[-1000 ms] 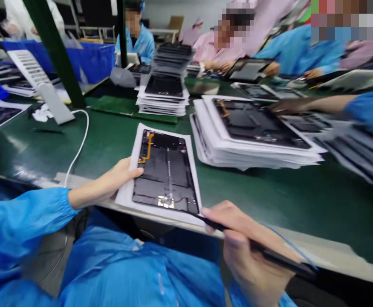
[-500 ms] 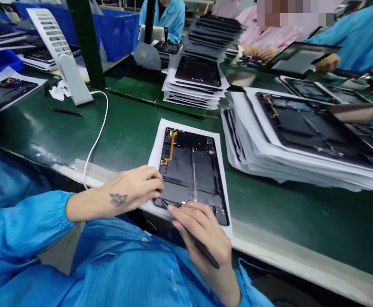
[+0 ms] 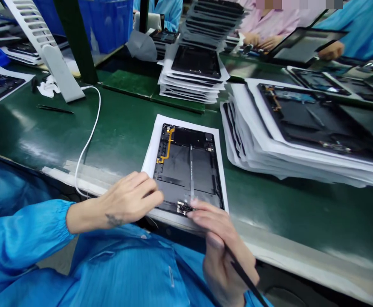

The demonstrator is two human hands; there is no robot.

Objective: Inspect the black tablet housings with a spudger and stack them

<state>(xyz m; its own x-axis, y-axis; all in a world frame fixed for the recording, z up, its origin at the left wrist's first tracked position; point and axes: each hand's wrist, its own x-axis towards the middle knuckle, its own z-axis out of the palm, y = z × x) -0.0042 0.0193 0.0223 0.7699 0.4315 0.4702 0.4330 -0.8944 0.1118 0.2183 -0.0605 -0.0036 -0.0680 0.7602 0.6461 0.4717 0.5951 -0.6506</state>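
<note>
An open tablet housing (image 3: 176, 170) lies on a white sheet (image 3: 150, 149) in front of me. An orange flex cable (image 3: 169, 147) runs along its upper left side, and a grey ribbon (image 3: 191, 170) down its middle. My left hand (image 3: 135, 196) is at the lower left edge, fingers closed; anything between the fingertips is hidden. My right hand (image 3: 224, 238) has its fingertips at a small circuit board (image 3: 183, 207) by the near edge. Black tweezers (image 3: 245, 275) are tucked in that hand, their rear end pointing toward me.
Stacked tablet housings on paper (image 3: 259, 153) stand at the right, another stack (image 3: 192, 81) behind. A white stand (image 3: 58, 70) with a white cable (image 3: 92, 136) is at the left, near other tweezers (image 3: 55, 109). Co-workers' hands (image 3: 331, 50) show across the bench.
My right hand has drawn back to the right, its fingertips now at the small circuit board and the tweezers swung back in the palm. My left hand has moved slightly toward me. The view has shifted.
</note>
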